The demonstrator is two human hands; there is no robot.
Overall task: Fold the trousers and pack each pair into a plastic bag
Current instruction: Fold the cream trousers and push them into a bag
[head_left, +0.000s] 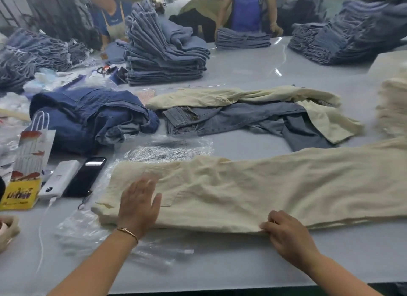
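Head view: your left hand (139, 204) presses flat, fingers spread, on the cream trousers (253, 190) laid across the table (220, 262); your right hand (288, 231) pinches their near edge.

1. A pair of cream trousers (253, 192) lies flat along the near part of the table, waist end to the left, legs running off to the right. The cloth is lightly creased and a back pocket faces up.
2. Clear plastic bags (169, 150) lie crinkled on the table, partly under the waist end of the cream trousers; more (88, 231) lie near the front left.
3. Further back, a second cream pair (237, 97) lies rumpled and unfolded, tangled with pale blue jeans (242, 119).
4. A dark blue pair (92, 115) sits heaped to the left of them.
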